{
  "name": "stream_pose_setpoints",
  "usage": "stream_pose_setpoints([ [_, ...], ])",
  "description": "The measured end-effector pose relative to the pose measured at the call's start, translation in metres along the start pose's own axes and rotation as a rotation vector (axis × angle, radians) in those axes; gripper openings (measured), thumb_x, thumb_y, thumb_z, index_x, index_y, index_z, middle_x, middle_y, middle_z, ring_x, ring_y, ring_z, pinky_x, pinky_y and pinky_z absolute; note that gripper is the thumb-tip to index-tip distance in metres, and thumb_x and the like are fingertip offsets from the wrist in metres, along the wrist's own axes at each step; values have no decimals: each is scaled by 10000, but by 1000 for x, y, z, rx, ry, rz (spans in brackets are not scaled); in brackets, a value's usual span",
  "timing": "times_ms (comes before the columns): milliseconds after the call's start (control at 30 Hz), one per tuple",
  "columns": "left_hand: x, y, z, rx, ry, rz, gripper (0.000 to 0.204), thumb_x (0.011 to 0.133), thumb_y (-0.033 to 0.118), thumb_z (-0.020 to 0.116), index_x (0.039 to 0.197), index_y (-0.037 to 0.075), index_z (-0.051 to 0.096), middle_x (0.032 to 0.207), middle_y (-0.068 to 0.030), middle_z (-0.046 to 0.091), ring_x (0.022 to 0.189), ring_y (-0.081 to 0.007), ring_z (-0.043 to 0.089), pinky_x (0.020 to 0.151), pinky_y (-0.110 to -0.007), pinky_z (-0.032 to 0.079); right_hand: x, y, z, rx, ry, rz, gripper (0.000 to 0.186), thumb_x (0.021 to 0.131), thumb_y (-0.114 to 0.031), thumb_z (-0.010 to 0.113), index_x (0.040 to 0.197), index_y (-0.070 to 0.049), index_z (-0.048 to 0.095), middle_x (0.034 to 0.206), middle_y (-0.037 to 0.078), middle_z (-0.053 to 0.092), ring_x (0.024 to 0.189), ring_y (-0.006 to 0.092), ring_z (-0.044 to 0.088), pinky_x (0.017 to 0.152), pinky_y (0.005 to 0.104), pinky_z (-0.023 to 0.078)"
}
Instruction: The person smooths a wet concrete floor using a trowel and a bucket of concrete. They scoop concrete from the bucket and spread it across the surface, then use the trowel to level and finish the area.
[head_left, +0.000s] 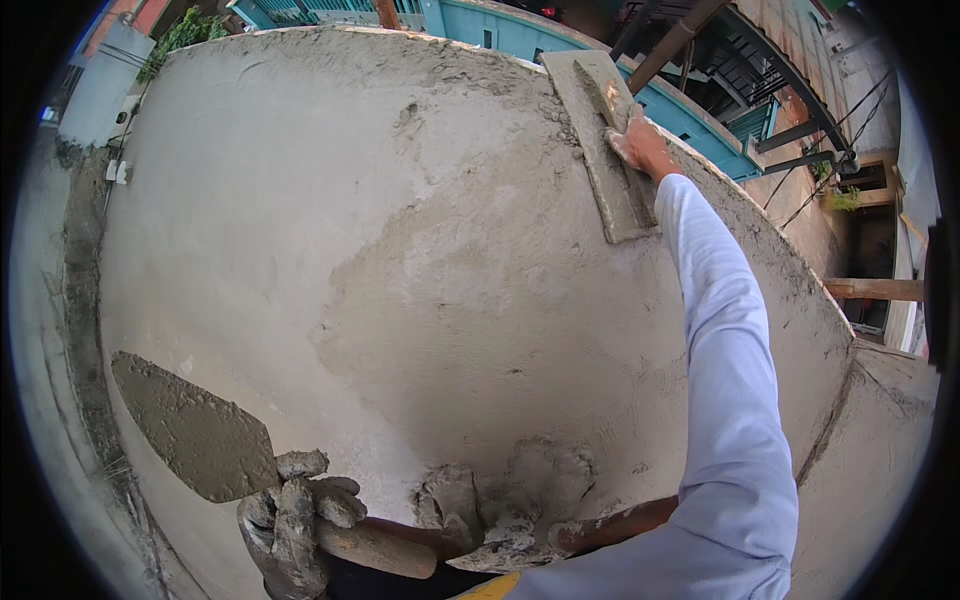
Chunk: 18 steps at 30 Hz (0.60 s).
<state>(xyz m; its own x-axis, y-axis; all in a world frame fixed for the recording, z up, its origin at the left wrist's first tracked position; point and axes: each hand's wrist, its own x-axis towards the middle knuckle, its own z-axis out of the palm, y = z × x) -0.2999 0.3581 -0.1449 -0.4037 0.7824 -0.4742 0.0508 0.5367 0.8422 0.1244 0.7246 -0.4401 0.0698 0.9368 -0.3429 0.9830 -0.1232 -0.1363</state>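
My left hand (300, 520), in a glove caked with mortar, is closed round the handle of a pointing trowel at the lower left. The trowel's leaf-shaped blade (195, 430) is coated with wet grey mortar and points up and left. My right arm, in a white sleeve, stretches far forward. My right hand (645, 145) is wrapped around the raised grip of a long plastering float (620, 205), which lies against the grey mortar surface (250, 220) near its far right edge. Below the middle, mortar-covered lumps (540, 480), perhaps my feet, sit between patches of bare skin.
The surface has a smooth, pale left part, a darker damp patch in the middle and rough mortar along the far edge. Beyond that edge are a teal wall (510, 35), a dark metal staircase (735, 85) and green plants (185, 40). A wooden beam (875, 289) juts in at right.
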Motion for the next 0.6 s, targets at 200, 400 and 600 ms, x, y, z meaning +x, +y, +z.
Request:
stream_pose_setpoints([
  [200, -13, 15, -13, -48, 107, -3, 343, 957, 284, 542, 1073, -39, 535, 600, -110, 596, 577, -212, 615, 585, -306, 519, -11, -13, -2, 26, 75, 59, 771, 891, -408, 583, 1388, 105, 291, 1219, 321, 557, 1138, 419, 564, 971, 451, 446],
  [400, -20, -5, -26, -51, 127, 9, 303, 948, 232, 557, 1076, -42, 537, 576, -105, 586, 566, -201, 613, 600, -322, 535, -4, -59, 10, -10, -32, -55, 785, 895, -391, 579, 1422, 72, 226, 1175, 321, 582, 1105, 433, 578, 956, 460, 451],
  [600, -24, 14, -25, -64, 103, -80, 311, 946, 221, 558, 1089, -55, 540, 574, -100, 581, 556, -215, 606, 637, -355, 540, 28, -42, -13, 21, 131, 67, 784, 895, -370, 579, 1415, 87, 211, 1188, 337, 570, 1109, 410, 588, 958, 441, 456],
])
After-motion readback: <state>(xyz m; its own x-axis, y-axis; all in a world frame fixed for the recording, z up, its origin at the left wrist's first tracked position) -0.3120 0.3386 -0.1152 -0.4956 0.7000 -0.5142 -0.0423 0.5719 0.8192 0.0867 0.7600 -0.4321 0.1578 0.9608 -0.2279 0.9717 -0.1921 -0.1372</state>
